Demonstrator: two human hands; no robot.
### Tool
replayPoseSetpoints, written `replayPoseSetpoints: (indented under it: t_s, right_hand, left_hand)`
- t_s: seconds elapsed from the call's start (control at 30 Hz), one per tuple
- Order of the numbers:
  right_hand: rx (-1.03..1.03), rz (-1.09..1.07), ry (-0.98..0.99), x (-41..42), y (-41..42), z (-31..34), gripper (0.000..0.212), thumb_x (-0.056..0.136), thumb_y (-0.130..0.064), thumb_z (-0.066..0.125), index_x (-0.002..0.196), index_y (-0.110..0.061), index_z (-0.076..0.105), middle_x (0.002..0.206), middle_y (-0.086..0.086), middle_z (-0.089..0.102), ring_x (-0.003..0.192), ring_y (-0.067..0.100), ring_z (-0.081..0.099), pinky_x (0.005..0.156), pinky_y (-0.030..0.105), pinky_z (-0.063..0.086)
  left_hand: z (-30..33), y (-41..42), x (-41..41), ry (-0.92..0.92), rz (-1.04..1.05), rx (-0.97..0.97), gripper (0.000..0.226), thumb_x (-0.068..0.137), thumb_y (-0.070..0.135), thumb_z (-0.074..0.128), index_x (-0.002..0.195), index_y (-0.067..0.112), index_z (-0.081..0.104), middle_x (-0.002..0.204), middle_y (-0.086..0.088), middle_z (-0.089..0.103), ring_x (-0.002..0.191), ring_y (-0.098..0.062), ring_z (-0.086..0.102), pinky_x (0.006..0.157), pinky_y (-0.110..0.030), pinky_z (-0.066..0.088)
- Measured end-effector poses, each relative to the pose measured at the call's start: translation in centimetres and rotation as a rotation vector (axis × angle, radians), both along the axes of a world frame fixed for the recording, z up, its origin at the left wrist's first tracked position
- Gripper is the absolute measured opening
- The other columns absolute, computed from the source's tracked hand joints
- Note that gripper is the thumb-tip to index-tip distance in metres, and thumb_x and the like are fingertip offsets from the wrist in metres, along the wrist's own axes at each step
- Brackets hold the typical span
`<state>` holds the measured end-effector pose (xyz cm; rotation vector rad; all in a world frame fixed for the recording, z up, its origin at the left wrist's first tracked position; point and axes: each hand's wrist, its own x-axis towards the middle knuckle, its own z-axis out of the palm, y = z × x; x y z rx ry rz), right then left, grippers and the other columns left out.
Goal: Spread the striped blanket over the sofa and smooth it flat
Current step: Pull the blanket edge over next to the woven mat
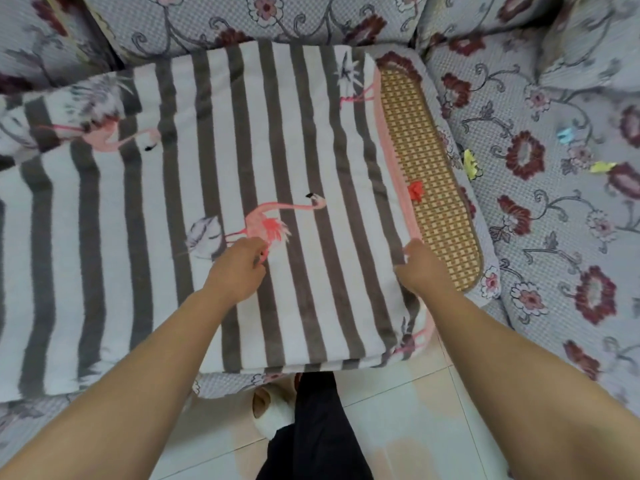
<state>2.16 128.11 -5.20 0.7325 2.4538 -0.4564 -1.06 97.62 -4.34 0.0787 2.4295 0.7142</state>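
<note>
A floral-patterned sofa (540, 188) in grey with dark red flowers fills the upper view, above a pale tiled floor (408, 403). The striped blanket (166, 209), grey and white with pink flamingos, is seen laid over the seat cushions from the left edge across to a pink-trimmed border on the right, its front edge hanging at the seat's front. Just beside that border, a woven bamboo mat (429, 174) is left uncovered, with a small red bow (415, 190) at its edge. The left hand (239, 268) is placed on the blanket by a flamingo print, its fingers curled and pinching the fabric. The right hand (420, 268) is set at the pink border, fingers curled round the blanket's edge. Small yellow and blue clips (469, 164) are scattered on the right cushion.
</note>
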Motion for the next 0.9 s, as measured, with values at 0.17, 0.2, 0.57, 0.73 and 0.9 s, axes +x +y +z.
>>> replayPoseSetpoints:
  t_s: [0.17, 0.2, 0.57, 0.73, 0.9]
  right_hand:
    - [-0.184, 0.081, 0.132, -6.4, -3.3, -0.7, 0.036, 0.085, -0.016, 0.062, 0.119, -0.006, 0.052, 0.121, 0.016, 0.059, 0.113, 0.031, 0.055, 0.091, 0.030, 0.042]
    - [-0.210, 0.105, 0.146, -7.6, -3.9, -0.9, 0.035, 0.086, -0.016, 0.061, 0.118, -0.006, 0.053, 0.121, 0.015, 0.059, 0.113, 0.031, 0.055, 0.091, 0.030, 0.042]
    - [0.226, 0.055, 0.183, -15.8, 2.1, -3.9, 0.047, 0.077, -0.002, 0.057, 0.123, -0.002, 0.046, 0.128, 0.023, 0.044, 0.112, 0.039, 0.051, 0.093, 0.038, 0.044]
    - [0.354, -0.062, 0.015, -17.3, 3.2, -5.3, 0.057, 0.078, -0.005, 0.058, 0.130, -0.013, 0.036, 0.135, 0.018, 0.034, 0.124, 0.038, 0.037, 0.096, 0.050, 0.043]
    - [0.127, -0.077, 0.152, -15.6, 5.9, -7.1, 0.025, 0.079, 0.003, 0.048, 0.101, -0.006, 0.055, 0.106, 0.020, 0.056, 0.096, 0.036, 0.058, 0.084, 0.047, 0.052]
  left_hand:
    - [0.3, 1.4, -3.4, 0.061, 0.001, 0.015, 0.041, 0.088, 0.006, 0.051, 0.128, 0.012, 0.054, 0.132, -0.012, 0.056, 0.116, -0.033, 0.054, 0.098, -0.038, 0.044]
    - [0.2, 1.8, -4.3, 0.070, -0.001, 0.028, 0.042, 0.088, 0.006, 0.051, 0.129, 0.012, 0.054, 0.134, -0.012, 0.054, 0.119, -0.031, 0.053, 0.101, -0.037, 0.042]
    - [-1.9, 3.8, -12.2, 0.112, -0.013, 0.011, 0.044, 0.089, 0.003, 0.051, 0.131, 0.018, 0.051, 0.134, -0.004, 0.049, 0.116, -0.023, 0.053, 0.095, -0.033, 0.044]
    - [-2.9, 5.7, -15.2, 0.161, -0.003, 0.016, 0.048, 0.088, 0.001, 0.049, 0.133, 0.017, 0.050, 0.136, -0.005, 0.047, 0.119, -0.022, 0.049, 0.097, -0.032, 0.043]
    - [-3.4, 8.5, -16.3, 0.202, -0.081, 0.043, 0.049, 0.088, -0.001, 0.049, 0.133, 0.016, 0.049, 0.136, -0.005, 0.047, 0.122, -0.022, 0.047, 0.097, -0.031, 0.044]
